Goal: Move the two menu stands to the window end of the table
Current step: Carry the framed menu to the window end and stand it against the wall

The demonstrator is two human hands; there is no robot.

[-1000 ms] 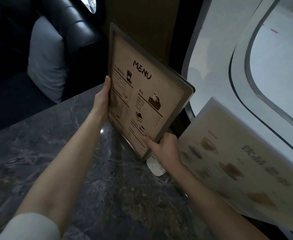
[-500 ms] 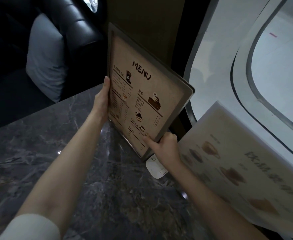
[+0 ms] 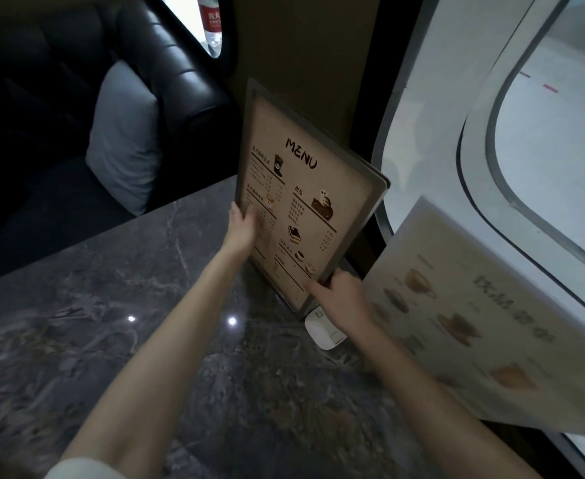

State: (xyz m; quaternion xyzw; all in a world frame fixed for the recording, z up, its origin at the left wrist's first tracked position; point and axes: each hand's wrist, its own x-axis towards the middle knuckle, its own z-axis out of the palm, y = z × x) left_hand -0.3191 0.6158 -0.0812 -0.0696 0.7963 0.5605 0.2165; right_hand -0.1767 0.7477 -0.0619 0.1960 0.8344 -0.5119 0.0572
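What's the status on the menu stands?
Left hand and right hand gripping tan framed MENU stand. Pale drinks menu stand at window. White device at base.

grey cushion [image 3: 125, 140] on sofa [image 3: 166, 57]; bottle [image 3: 211, 19] behind

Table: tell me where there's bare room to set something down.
Free: the marble table left of the left hand, toward the sofa. Crowded: the window end, with the MENU stand, white device and drinks stand.
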